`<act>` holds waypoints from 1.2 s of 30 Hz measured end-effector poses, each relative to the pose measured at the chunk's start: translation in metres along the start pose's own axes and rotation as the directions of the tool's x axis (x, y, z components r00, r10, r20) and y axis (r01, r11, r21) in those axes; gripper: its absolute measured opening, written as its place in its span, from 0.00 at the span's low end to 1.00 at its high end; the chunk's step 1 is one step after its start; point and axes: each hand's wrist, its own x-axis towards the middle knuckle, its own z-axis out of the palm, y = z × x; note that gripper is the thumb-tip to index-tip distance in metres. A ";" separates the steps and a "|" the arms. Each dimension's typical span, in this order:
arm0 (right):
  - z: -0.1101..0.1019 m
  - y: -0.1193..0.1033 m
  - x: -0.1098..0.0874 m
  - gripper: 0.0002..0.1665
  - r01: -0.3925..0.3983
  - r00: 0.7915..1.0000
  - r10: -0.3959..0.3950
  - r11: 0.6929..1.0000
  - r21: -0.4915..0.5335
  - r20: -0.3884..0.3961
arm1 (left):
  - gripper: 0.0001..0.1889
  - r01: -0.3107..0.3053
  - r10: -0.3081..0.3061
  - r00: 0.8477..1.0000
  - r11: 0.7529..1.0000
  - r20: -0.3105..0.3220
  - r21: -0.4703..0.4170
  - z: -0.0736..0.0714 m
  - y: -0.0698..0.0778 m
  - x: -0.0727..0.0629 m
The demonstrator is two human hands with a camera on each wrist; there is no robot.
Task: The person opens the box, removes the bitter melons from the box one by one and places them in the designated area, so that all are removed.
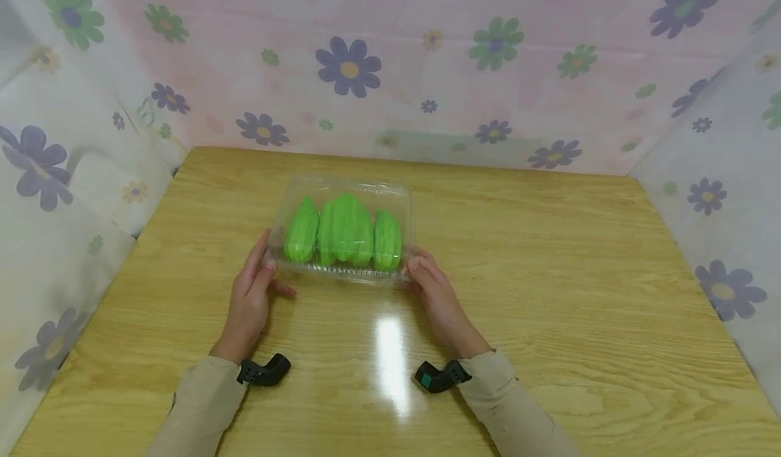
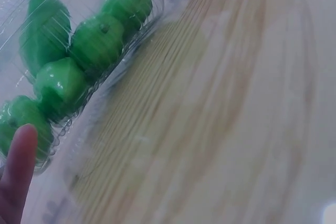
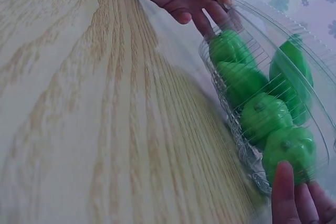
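Bare left grip [image 1: 250,297] curled on the near left corner of a clear plastic box [image 1: 350,272] — thumb at the front, fingers along the side and below. Bare right grip [image 1: 438,297] curled on the near right corner, thumb against the plastic, other fingers partly hidden. Held between the two, a little askew, over the far part of the bench [image 1: 549,274] and somewhat left of its middle.

Inside the box: bright green, ribbed, fruit-shaped pieces [image 1: 346,230], at least five — four side by side along the near wall and one more behind, as seen from the wrists.

As for progress, judging by how things lie: every green piece in view already inside, with clear plastic over the top, so loading apparently done. Letting go of the box not yet done. Hard to tell, through glare and blur, whether fully latched, or whether lifted or resting on the wood.

Farther out: black curved pieces [image 1: 265,370] at both wrists, against the cuffs of beige sleeves [image 1: 201,403]. Between the forearms, a bright streak of reflected light [image 1: 392,362] on the wood. Beyond and to either side, pale hanging sheets [image 1: 415,70] printed with purple and green flowers.
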 end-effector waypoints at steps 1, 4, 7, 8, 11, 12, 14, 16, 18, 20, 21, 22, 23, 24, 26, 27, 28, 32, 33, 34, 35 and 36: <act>0.000 -0.001 0.001 0.15 0.001 1.000 -0.001 1.000 -0.006 0.001 | 0.24 0.000 0.000 1.000 1.000 -0.009 0.008 0.001 0.000 0.001; 0.000 -0.002 0.002 0.15 0.010 1.000 -0.010 1.000 -0.010 0.000 | 0.23 0.013 -0.012 0.999 1.000 -0.039 0.027 0.002 -0.001 0.003; 0.000 -0.001 0.002 0.15 0.021 1.000 -0.021 1.000 0.012 -0.004 | 0.21 -0.012 0.017 0.996 0.998 -0.084 0.055 0.003 -0.002 0.004; 0.000 -0.001 0.001 0.15 0.026 1.000 -0.026 0.999 0.023 -0.006 | 0.21 -0.020 0.026 0.995 0.998 -0.097 0.067 0.004 -0.003 0.004; -0.001 0.000 0.001 0.16 0.035 0.999 -0.035 0.999 0.038 -0.010 | 0.21 -0.051 0.062 0.990 0.995 -0.129 0.087 0.005 -0.003 0.004; -0.001 0.000 0.001 0.16 0.036 0.999 -0.036 0.999 0.038 -0.011 | 0.21 -0.055 0.066 0.990 0.994 -0.128 0.090 0.006 -0.003 0.003; 0.000 -0.001 0.000 0.15 0.032 0.999 -0.031 0.999 0.035 -0.016 | 0.21 -0.049 0.059 0.990 0.996 -0.130 0.081 0.007 -0.001 0.003; 0.000 -0.001 0.000 0.15 0.028 0.999 -0.027 0.999 0.029 -0.020 | 0.20 -0.049 0.057 0.990 0.996 -0.125 0.071 0.007 0.000 0.002; 0.001 -0.001 0.000 0.14 0.021 0.999 -0.020 1.000 0.017 -0.027 | 0.21 -0.052 0.061 0.992 0.996 -0.112 0.079 0.006 0.002 0.001; 0.002 -0.001 0.000 0.13 0.013 0.999 -0.014 1.000 -0.005 -0.035 | 0.21 -0.059 0.067 0.993 0.995 -0.098 0.076 0.006 0.007 0.000; 0.002 -0.001 0.000 0.13 0.011 0.999 -0.012 1.000 -0.014 -0.038 | 0.21 -0.066 0.072 0.993 0.995 -0.093 0.072 0.006 0.010 -0.001; 0.003 -0.001 0.000 0.13 0.009 0.999 -0.010 1.000 -0.019 -0.039 | 0.21 -0.069 0.075 0.993 0.995 -0.091 0.065 0.006 0.013 -0.001; 0.003 -0.001 0.000 0.13 0.009 0.999 -0.010 1.000 -0.018 -0.038 | 0.21 -0.069 0.074 0.993 0.996 -0.091 0.059 0.006 0.016 -0.002; 0.003 0.000 0.000 0.14 0.012 0.999 -0.012 1.000 -0.013 -0.034 | 0.21 -0.066 0.070 0.993 0.997 -0.094 0.051 0.006 0.019 -0.002; 0.002 0.001 0.000 0.14 0.017 0.999 -0.017 1.000 0.003 -0.030 | 0.21 -0.050 0.053 0.994 0.998 -0.099 0.037 0.005 0.022 -0.003; 0.002 0.001 0.001 0.14 0.023 0.999 -0.022 1.000 0.013 -0.027 | 0.21 -0.040 0.043 0.994 0.999 -0.101 0.030 0.005 0.022 -0.003; 0.002 0.002 0.001 0.14 0.026 0.999 -0.026 0.999 0.019 -0.025 | 0.21 -0.030 0.033 0.994 0.999 -0.104 0.030 0.004 0.022 -0.003; 0.000 0.003 0.001 0.14 0.034 0.999 -0.034 0.999 0.020 -0.025 | 0.22 -0.013 0.018 0.991 0.999 -0.132 0.042 0.001 0.013 0.000; 0.000 0.003 0.000 0.15 0.034 0.999 -0.034 0.999 0.019 -0.029 | 0.22 -0.012 0.021 0.988 0.998 -0.153 0.055 0.000 0.010 0.002; -0.001 0.003 0.000 0.16 0.032 0.999 -0.032 0.999 0.013 -0.035 | 0.22 -0.008 0.020 0.984 0.998 -0.176 0.067 -0.001 0.007 0.003; -0.002 0.003 -0.001 0.16 0.029 0.999 -0.028 1.000 0.008 -0.037 | 0.21 -0.007 0.020 0.980 0.998 -0.196 0.066 -0.002 0.005 0.004; -0.002 0.003 -0.001 0.17 0.025 0.999 -0.025 1.000 0.004 -0.042 | 0.21 -0.006 0.018 0.977 0.998 -0.214 0.057 -0.002 0.003 0.005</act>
